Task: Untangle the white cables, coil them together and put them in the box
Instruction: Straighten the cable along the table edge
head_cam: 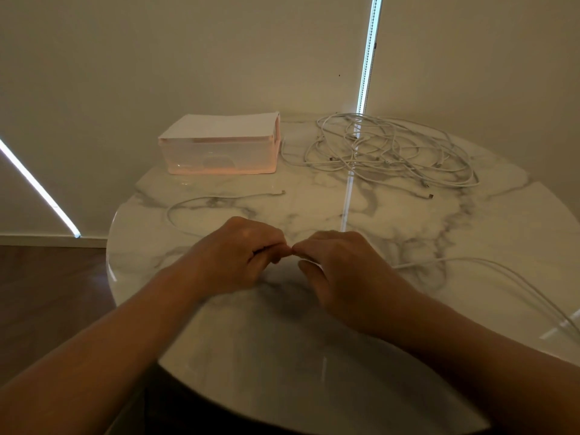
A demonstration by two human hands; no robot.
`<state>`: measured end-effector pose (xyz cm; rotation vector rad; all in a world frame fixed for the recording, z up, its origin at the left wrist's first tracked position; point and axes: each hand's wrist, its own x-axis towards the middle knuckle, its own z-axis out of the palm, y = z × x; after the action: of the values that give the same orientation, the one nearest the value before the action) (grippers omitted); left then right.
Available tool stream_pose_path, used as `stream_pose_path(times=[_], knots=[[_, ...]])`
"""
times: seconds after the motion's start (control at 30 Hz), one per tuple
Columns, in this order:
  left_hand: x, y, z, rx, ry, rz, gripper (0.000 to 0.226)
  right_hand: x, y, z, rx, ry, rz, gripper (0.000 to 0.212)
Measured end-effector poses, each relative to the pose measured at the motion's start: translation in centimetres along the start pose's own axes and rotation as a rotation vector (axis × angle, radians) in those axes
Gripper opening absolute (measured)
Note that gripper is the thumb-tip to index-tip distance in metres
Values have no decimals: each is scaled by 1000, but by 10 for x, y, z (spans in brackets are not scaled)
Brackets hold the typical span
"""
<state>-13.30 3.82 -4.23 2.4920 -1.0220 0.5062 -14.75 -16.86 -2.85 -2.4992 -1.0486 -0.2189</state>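
Note:
A tangle of white cables [386, 149] lies at the far right of the round marble table [408, 215]. One loose white cable [201, 200] curves across the table left of centre and runs under my left hand [238, 255]. My right hand [339, 265] meets the left hand fingertip to fingertip at mid-table, both pinching that cable. More white cable [489, 268] trails from my right hand toward the table's right edge. The translucent pink box [219, 152] stands at the far left with a white lid on top.
A wall stands close behind the table. A bright strip of light [367, 54] runs down between blinds at the back. Dark wooden floor [47, 293] shows to the left below the table edge.

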Motion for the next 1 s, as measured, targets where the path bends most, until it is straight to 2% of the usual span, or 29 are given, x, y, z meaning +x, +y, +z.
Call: stream_pose_path(times=[0.17, 0.3, 0.4, 0.57, 0.73, 1.0], knots=[[-5, -3, 1, 18, -44, -54, 13, 16, 1, 16, 17, -69, 70, 18], [-6, 0, 3, -69, -75, -93, 23, 11, 0, 17, -18, -86, 25, 21], [-8, 2, 6, -99, -128, -97, 16, 0, 4, 15, -41, -111, -5, 15], [-13, 0, -1, -111, -81, -60, 21, -24, 13, 4, -71, -78, -49, 18], [-18, -18, -11, -42, -37, -46, 21, -38, 23, -1, -48, 81, -48, 29], [-33, -55, -26, 53, 4, -114, 25, -52, 34, -4, -46, 120, -47, 29]])
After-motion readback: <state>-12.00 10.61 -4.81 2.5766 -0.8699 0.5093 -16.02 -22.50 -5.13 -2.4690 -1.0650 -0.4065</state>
